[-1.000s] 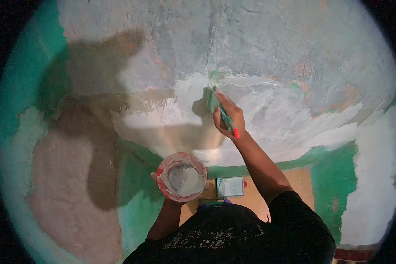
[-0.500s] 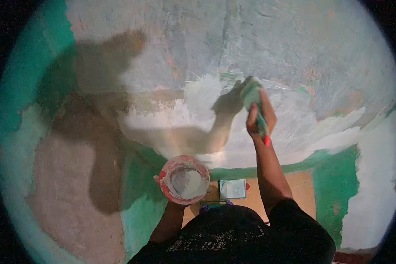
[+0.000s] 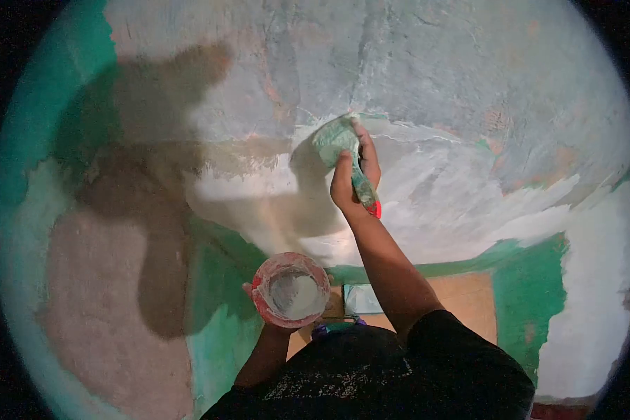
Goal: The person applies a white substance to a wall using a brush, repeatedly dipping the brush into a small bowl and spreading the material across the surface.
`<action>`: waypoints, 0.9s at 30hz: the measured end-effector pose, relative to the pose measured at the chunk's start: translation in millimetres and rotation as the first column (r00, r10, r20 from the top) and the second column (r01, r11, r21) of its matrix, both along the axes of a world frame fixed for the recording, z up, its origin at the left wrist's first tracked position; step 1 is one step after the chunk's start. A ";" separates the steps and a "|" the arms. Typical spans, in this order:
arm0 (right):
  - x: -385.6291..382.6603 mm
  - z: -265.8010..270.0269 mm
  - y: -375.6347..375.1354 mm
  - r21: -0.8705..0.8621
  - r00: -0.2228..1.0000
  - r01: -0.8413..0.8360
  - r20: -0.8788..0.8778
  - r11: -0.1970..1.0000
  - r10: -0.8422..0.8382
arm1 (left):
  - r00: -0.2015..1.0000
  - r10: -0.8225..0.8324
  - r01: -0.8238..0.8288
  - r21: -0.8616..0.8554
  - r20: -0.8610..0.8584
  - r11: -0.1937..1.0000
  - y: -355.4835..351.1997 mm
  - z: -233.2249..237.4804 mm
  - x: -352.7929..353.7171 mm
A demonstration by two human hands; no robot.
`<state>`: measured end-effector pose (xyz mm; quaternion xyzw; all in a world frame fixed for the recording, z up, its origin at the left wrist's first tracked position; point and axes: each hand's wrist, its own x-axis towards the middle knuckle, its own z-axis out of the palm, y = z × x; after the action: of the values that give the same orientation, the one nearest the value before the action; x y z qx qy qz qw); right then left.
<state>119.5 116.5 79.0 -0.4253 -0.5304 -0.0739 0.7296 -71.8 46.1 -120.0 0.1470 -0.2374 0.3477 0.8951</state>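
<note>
My right hand [image 3: 342, 187] is closed around the handle of a wide, pale green, paint-smeared paintbrush [image 3: 334, 143]. The handle ends in red. Its broad head lies against or close to the wall [image 3: 427, 77], at the upper border of a freshly whitened band [image 3: 434, 203]. Lower down, my left hand [image 3: 248, 289] holds a red bucket [image 3: 260, 308] from beneath and the side, most of its fingers hidden. White paint [image 3: 306, 295] lies in the bucket, and dried white smears coat its inner wall.
Green paint [image 3: 528, 301] borders the white band below and at the sides. A bare brownish patch [image 3: 119, 280] is at left. Below me, a pale rectangular object [image 3: 362, 299] rests on a tan surface [image 3: 462, 297], partly behind my right arm. My shadow falls on the left wall.
My right hand has moved left along the wall with the paintbrush, and my forearm now covers part of the pale rectangular object. The bucket in my left hand has shifted only slightly.
</note>
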 end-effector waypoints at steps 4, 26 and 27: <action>26.7 5.2 -4.6 0.019 0.964 0.083 0.250 0.996 -0.085 | 0.967 -0.011 0.026 -0.056 0.254 0.998 -16.5 47.7 24.3; -0.8 -24.2 9.2 -0.071 0.996 -0.039 -0.086 0.997 0.033 | 0.987 0.092 -0.097 -0.035 -0.130 0.995 -6.6 16.2 -12.4; -3.5 -19.1 5.3 -0.084 0.990 -0.123 -0.086 0.989 0.116 | 0.994 0.042 -0.048 -0.063 -0.103 0.997 -5.2 12.7 -14.1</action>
<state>116.0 121.8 59.8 -0.4275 -0.5278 0.0112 0.7338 -85.8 40.9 -107.3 0.1405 -0.1766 0.3675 0.9022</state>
